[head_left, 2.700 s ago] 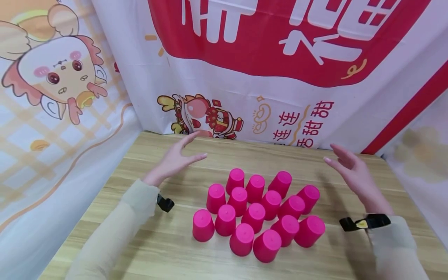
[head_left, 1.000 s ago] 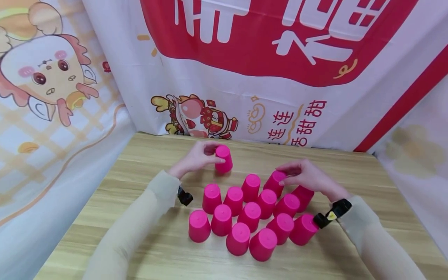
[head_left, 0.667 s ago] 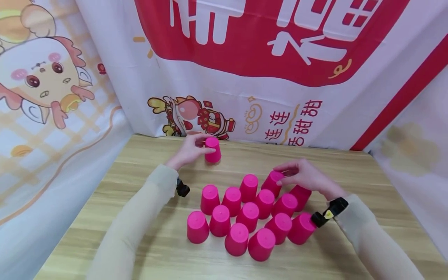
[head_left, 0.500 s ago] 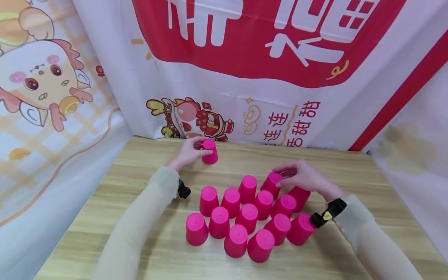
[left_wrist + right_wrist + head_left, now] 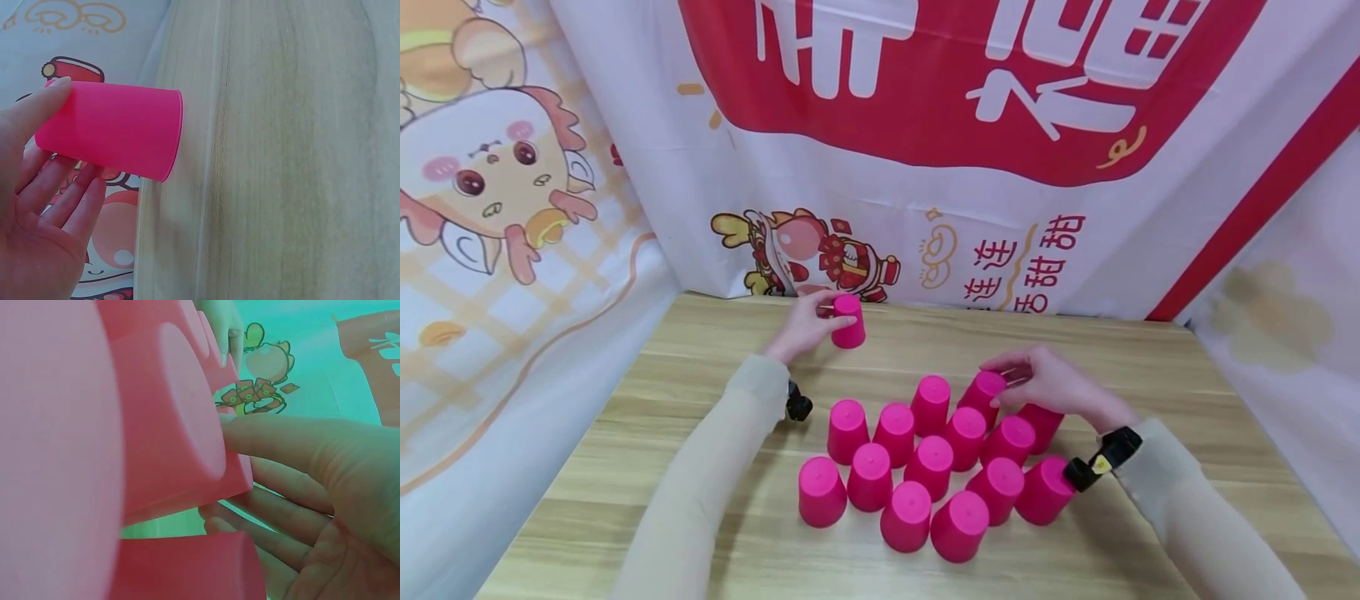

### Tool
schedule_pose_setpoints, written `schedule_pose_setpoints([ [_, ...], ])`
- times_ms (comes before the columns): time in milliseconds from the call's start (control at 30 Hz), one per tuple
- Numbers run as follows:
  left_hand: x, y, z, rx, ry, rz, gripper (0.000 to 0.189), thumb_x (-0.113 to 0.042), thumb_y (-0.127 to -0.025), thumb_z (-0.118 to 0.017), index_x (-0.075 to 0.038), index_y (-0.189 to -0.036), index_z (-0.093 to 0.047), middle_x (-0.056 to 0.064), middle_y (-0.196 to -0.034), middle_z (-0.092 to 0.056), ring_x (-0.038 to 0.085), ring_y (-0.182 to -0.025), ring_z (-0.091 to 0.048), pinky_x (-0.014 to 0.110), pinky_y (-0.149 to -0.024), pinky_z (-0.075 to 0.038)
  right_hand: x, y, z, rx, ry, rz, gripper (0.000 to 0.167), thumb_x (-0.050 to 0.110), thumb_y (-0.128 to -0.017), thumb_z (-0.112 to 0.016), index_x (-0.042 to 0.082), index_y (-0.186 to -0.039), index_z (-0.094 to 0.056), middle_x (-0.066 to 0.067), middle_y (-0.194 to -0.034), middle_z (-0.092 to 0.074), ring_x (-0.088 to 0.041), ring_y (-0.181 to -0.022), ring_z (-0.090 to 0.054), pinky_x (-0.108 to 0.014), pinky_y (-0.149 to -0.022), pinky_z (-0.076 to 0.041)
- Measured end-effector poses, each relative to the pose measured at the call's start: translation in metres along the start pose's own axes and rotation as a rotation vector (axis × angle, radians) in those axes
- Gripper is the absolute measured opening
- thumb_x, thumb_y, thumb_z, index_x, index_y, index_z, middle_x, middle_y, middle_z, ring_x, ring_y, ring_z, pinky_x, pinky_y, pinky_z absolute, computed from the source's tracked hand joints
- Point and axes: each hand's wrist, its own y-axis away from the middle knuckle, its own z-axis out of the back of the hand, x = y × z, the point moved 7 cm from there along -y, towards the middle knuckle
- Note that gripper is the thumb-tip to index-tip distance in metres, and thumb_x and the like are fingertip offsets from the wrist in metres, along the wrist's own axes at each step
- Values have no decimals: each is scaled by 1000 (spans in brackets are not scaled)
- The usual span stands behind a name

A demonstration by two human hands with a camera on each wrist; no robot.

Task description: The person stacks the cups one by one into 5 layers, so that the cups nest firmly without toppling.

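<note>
Cups crowd beside the right hand, whose fingers pinch one; the left hand holds another in its fingers. A sideways drag could topple close neighbours.

On the white cloth, small red characters read 连连 in one line and 甜甜 in another, beside a partly hidden character; large white characters on its red patch are cut off, not surely legible.
</note>
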Motion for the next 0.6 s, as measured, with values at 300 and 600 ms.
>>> schedule_pose_setpoints([
  [300, 2, 0, 1, 4, -16, 14, 57, -22, -92, -79, -5, -141, -58, 14, -129, -63, 33, -111, -63, 43, -93, -55, 13, 2, 22, -96, -11, 45, 54, 18, -87, -84, 2, -135, -64, -12, -120, -70, -32, -110, -67, -43, -91, -57],
  [600, -1, -2, 0, 13, -13, 2, 59, -22, -92, -79, -1, -142, -56, 18, -130, -61, 35, -112, -63, 45, -93, -54, 35, -13, 46, -205, -7, 105, 50, 21, -86, -85, 6, -131, -68, -9, -113, -73, -25, -104, -70, -37, -85, -59],
])
